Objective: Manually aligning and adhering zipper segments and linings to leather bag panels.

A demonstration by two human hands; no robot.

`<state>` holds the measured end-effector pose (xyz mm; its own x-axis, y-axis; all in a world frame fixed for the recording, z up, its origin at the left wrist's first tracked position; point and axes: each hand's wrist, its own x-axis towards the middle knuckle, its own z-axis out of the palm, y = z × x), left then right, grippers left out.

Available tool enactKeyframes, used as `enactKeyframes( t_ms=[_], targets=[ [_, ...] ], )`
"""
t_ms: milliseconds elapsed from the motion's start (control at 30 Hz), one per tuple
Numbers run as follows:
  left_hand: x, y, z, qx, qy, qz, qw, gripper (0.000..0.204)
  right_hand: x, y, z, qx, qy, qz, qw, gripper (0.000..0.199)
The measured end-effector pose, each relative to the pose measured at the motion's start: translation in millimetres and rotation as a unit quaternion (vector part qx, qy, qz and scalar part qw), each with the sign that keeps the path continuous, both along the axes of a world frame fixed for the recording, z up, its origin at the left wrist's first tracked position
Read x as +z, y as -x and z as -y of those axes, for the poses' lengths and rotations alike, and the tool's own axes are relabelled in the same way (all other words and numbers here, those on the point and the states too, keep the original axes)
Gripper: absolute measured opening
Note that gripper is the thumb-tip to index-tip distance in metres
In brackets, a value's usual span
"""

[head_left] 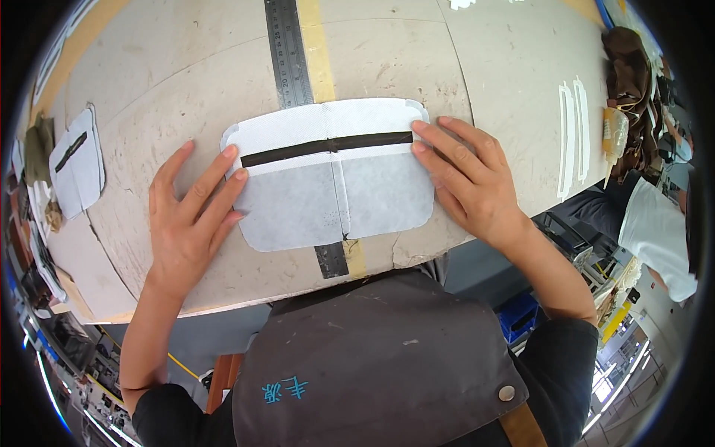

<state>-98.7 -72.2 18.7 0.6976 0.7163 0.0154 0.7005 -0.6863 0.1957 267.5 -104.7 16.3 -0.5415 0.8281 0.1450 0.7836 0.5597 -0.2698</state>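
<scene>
A white fabric-like panel (290, 205) with rounded corners lies flat before me on the worktable. Across its upper part runs a narrow dark strip (290, 153), and a seam goes down its middle to the lower edge. My left hand (182, 220) rests at the panel's left edge, fingers spread, with fingertips touching near the strip's left end. On the opposite edge, my right hand (473, 175) has its fingers stretched out, fingertips on the panel by the strip's right end. Neither hand is closed around anything. Under the panel passes a metal ruler (289, 63), partly hidden.
Beside the ruler runs yellowish tape (318, 56). A similar panel (78, 164) lies at the left. Toward the right are white strips (573, 141), a bottle with a pointed nozzle (614, 138) and brown material (629, 67). Another person (659, 231) is at the far right.
</scene>
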Motion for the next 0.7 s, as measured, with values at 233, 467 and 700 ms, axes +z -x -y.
enactKeyframes(
  t_ms=[233,467,700],
  targets=[
    [0,-4,-7,0.001,0.0,0.018,1.0,0.049,-5,3,-4,0.005,-0.023,-0.028,0.999,0.042],
    [0,-17,-10,0.001,0.02,0.089,0.996,0.056,9,13,-9,-0.025,0.014,-0.04,0.999,0.052],
    [-14,-75,-17,-0.057,0.068,0.111,0.99,0.075,4,60,-28,0.036,0.094,-0.013,0.995,0.065]
  ],
)
